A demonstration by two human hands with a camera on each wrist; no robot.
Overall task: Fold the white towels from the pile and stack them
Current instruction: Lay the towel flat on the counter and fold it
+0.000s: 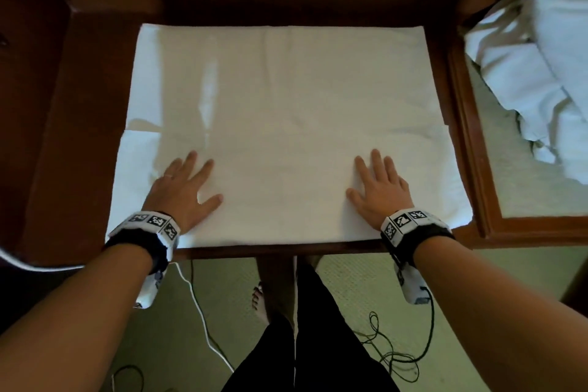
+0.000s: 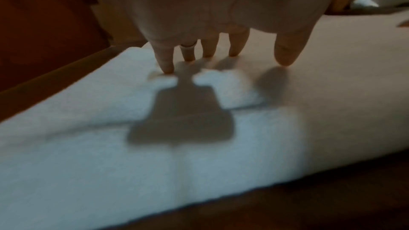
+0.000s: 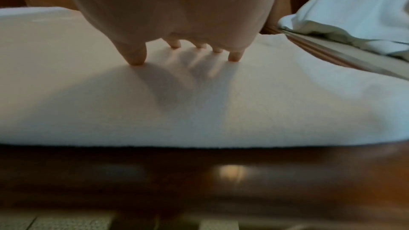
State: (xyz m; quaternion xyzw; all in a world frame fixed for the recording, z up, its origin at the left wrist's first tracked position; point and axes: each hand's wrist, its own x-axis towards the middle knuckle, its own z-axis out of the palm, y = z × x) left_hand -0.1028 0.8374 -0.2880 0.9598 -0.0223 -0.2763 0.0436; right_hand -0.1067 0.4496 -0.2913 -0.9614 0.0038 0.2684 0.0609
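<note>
A large white towel [image 1: 286,105] lies spread flat over the dark wooden table [image 1: 79,137], its near part doubled over as a fold. My left hand [image 1: 187,188] rests palm-down on the near left of the towel [image 2: 155,155], fingers [image 2: 166,62] straight and spread. On the near right, my right hand [image 1: 377,188] presses flat on the towel [image 3: 221,111], with its fingertips [image 3: 136,59] touching the cloth. Neither hand grips anything. The pile of white towels [image 1: 547,57] lies crumpled at the far right.
The pile [image 3: 354,15] sits on a second, glass-topped table with a wooden rim [image 1: 471,153] to the right. Cables [image 1: 203,321] trail over the green carpet below the table's near edge. My legs and a bare foot [image 1: 259,299] stand there.
</note>
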